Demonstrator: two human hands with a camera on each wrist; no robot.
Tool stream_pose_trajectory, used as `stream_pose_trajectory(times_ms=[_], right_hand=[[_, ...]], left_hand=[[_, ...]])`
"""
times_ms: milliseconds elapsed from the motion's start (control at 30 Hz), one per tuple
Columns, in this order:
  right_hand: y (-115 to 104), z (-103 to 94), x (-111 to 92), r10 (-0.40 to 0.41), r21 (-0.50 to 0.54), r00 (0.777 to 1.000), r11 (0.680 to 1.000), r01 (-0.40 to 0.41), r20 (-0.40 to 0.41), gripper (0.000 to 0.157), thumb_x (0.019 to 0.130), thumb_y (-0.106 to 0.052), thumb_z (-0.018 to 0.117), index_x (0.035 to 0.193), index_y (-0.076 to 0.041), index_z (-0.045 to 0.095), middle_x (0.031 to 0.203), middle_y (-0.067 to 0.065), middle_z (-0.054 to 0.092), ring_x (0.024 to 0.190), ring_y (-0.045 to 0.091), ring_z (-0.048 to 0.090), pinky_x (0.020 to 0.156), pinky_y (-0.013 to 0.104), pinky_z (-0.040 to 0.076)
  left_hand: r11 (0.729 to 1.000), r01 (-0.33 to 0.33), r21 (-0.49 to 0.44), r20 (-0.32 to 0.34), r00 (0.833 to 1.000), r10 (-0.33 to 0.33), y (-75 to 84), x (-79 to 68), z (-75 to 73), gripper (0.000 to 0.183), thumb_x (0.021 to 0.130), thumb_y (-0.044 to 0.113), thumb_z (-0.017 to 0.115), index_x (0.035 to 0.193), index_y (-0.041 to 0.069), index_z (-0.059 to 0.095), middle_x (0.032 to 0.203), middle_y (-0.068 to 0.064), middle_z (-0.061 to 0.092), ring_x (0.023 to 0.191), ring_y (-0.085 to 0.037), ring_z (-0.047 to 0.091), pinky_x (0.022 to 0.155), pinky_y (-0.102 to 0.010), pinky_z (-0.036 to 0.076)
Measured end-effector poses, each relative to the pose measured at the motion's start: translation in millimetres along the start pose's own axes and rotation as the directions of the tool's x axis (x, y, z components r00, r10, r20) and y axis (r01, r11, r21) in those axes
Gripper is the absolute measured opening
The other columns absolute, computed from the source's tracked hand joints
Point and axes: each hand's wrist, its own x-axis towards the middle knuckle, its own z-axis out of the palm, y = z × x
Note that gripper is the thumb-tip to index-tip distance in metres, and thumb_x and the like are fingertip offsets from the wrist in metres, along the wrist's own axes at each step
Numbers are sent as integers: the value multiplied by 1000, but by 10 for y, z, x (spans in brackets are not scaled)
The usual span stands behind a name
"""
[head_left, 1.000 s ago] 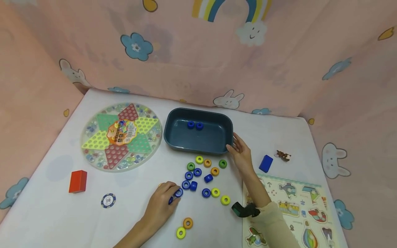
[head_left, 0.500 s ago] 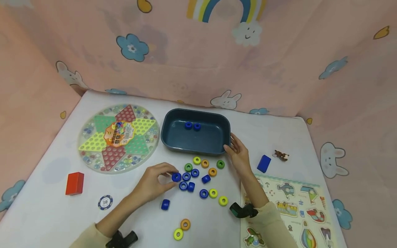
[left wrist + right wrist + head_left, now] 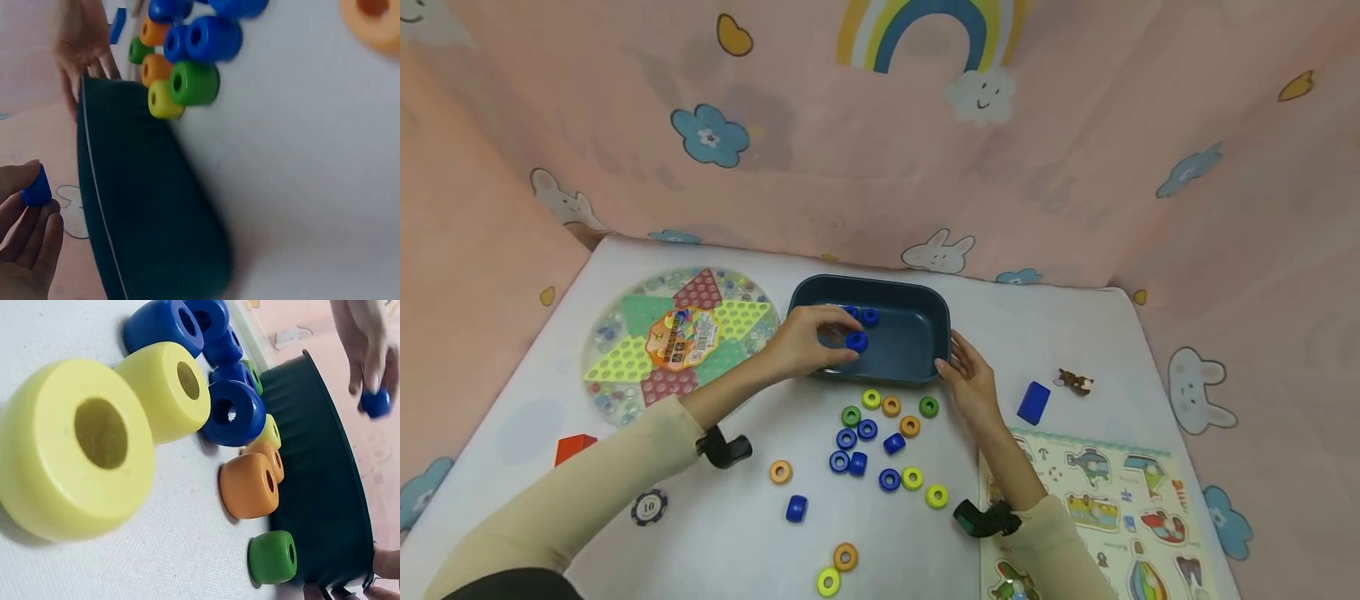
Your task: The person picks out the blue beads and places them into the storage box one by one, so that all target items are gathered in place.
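My left hand (image 3: 801, 343) pinches a blue bead (image 3: 857, 342) between thumb and fingertips, over the left part of a dark teal tray (image 3: 913, 333). In the left wrist view the same blue bead (image 3: 37, 187) shows above the tray's rim. Two blue beads lie inside, one partly hidden behind my fingers; the other blue bead (image 3: 870, 317) is plain to see. At the tray's front right corner my right hand (image 3: 973, 385) holds on, thumb at the rim and fingers along the outer side.
Several blue, yellow, orange and green beads (image 3: 889, 479) lie scattered before the tray. A round star-patterned game board (image 3: 647, 317) is at left, partly under my forearm. Nearby are a red block (image 3: 574, 447), poker chip (image 3: 649, 507), blue block (image 3: 1033, 403), small brown figure (image 3: 1075, 382) and picture puzzle (image 3: 1097, 483).
My left hand took a blue bead from near the pile and carried it up over the tray. Another blue bead was left on the table. My right hand stays at the tray's corner.
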Motion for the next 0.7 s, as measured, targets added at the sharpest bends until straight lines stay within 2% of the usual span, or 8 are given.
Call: stream_pose_trajectory(times_ms=[200,433,533,700], right_hand=[[11,17,1,-38,12,999,999,38,4,57,91,-10,59,142,-16,36,142,7,38,127,20,38,100,32,36],[12,7,21,-54,10,999,998,54,-4,57,91,-8,59,142,-15,37,141,7,39,126,20,40,99,31,37],[21,2,24,-44,12,999,999,44,-6,57,91,-8,59,142,-15,37,141,7,39,126,20,40,99,32,37],[28,6,15,-23,5,1000,1000,23,-10,57,90,-9,60,142,-16,37,141,6,39,126,20,40,98,31,38]], left_hand=[[995,47,93,107,993,-57,-164,428,26,30,71,5,79,99,2,69,94,-6,66,82,-18,62,72,-27,52],[985,25,169,240,969,-66,-271,873,137,29,70,-1,78,97,-2,68,94,-10,67,85,-19,63,74,-26,51],[973,12,229,289,954,-80,-319,982,207,29,70,-1,78,97,-4,68,94,-13,67,86,-21,63,74,-27,51],[948,-58,313,346,936,-57,-405,1079,317,27,70,0,79,94,-5,68,91,-14,67,83,-23,61,74,-31,50]])
